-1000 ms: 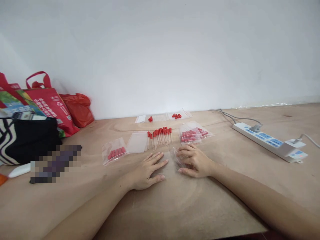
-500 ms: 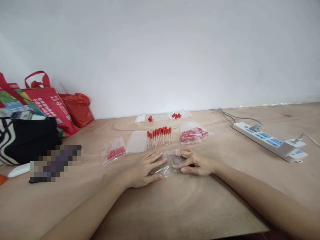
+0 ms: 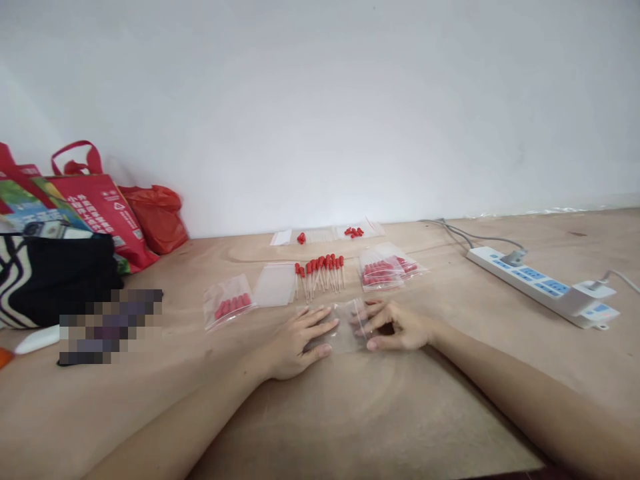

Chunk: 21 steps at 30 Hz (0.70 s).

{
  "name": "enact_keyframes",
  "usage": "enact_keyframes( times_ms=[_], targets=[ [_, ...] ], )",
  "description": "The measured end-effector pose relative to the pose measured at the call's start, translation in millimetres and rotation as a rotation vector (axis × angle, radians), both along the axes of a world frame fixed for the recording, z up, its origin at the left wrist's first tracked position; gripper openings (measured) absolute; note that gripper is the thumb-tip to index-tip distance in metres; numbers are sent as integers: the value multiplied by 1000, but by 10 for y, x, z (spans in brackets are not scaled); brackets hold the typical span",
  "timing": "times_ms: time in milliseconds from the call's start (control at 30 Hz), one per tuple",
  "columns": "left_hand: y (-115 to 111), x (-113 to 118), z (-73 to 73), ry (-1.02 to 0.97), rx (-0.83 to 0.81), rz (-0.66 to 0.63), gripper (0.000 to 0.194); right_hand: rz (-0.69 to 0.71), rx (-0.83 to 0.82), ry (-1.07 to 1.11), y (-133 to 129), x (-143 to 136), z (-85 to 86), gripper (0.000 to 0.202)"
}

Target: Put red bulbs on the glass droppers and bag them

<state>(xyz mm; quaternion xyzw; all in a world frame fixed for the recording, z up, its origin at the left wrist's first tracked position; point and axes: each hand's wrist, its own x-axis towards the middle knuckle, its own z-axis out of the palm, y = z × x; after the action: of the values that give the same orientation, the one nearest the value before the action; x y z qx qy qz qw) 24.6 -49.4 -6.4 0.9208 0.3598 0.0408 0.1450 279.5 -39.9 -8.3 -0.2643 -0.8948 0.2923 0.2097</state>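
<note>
A small clear zip bag (image 3: pixel 345 337) lies flat on the wooden table between my two hands. My left hand (image 3: pixel 303 337) rests on its left part with fingers spread and stretched. Over its right edge, by the zip strip, lies my right hand (image 3: pixel 395 327), its fingers slightly bent and the thumb apart from them. Just beyond the bag stand several droppers with red rubber bulbs (image 3: pixel 320 267) and thin clear stems. A stack of flat zip bags (image 3: pixel 275 285) is left of them. Filled zip bags of red bulbs lie at left (image 3: pixel 230 303) and right (image 3: pixel 383 270).
Near the wall are loose red bulbs (image 3: pixel 354 232) and a row of clear tubes (image 3: pixel 320 235). A white power strip (image 3: pixel 540 283) with plugs and cables lies at right. Red shopping bags (image 3: pixel 107 207), a black cloth bag (image 3: pixel 60 280) and a blurred-out object (image 3: pixel 113 327) occupy the left.
The clear zip bag was crumpled and is now flatter and smoother. Both hands have shifted slightly to the right, with the bag's right edge moving along.
</note>
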Motion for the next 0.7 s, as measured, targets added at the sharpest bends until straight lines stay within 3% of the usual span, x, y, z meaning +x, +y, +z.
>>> enact_keyframes(
  times_ms=[100, 200, 267, 367, 467, 567, 700],
  targets=[
    [13, -8, -9, -5, 15, -7, 45, -276, 4, 151, 155, 6, 5, 33],
    [22, -23, -11, 3, 23, -18, 46, -611, 113, 203, 404, -75, 40, 24],
    [24, -27, -17, 3, 25, -19, 46, -696, 179, 131, 578, -204, 77, 16],
    [25, -27, -27, -7, 27, -20, 46, -673, 320, -20, 795, -492, 128, 24],
    [27, -30, -27, -22, 20, -26, 46, -553, 394, -237, 953, -791, 137, 44],
    [32, -40, -24, -13, 13, -30, 46, -482, 288, -374, 1078, -988, 90, 55],
    [39, -54, -26, -1, 14, -36, 47, -417, 197, -431, 1178, -1041, -4, 59]
  ],
)
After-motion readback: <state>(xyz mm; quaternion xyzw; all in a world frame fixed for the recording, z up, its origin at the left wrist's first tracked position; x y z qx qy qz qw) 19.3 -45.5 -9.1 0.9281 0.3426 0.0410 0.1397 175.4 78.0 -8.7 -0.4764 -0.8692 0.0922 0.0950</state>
